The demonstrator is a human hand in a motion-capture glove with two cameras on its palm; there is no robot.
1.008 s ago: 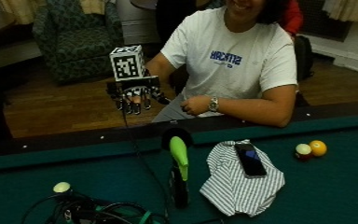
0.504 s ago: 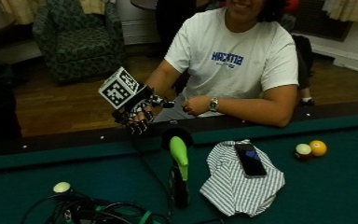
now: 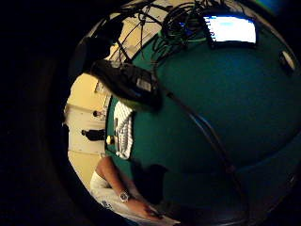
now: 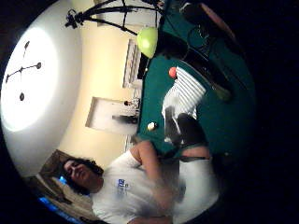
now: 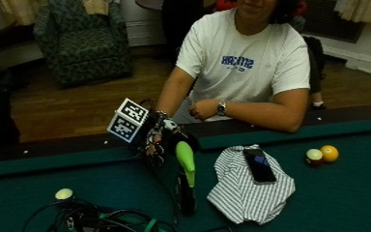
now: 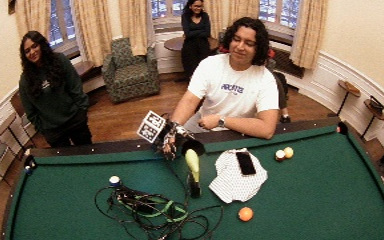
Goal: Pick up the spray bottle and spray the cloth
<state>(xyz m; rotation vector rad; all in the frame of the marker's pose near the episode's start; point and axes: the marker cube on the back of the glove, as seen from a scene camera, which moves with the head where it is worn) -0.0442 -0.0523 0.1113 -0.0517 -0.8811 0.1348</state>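
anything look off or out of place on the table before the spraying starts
Yes: a phone lies on the striped cloth, right where the spray would land, so it could get wet. A tangle of cables also sprawls on the felt near the spray bottle. The gloved right hand is beside the bottle, not yet gripping it.

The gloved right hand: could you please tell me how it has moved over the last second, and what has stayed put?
The gloved right hand has come down from above the rail to beside the spray bottle, not yet gripping it. The bottle, striped cloth and phone on it have stayed put.
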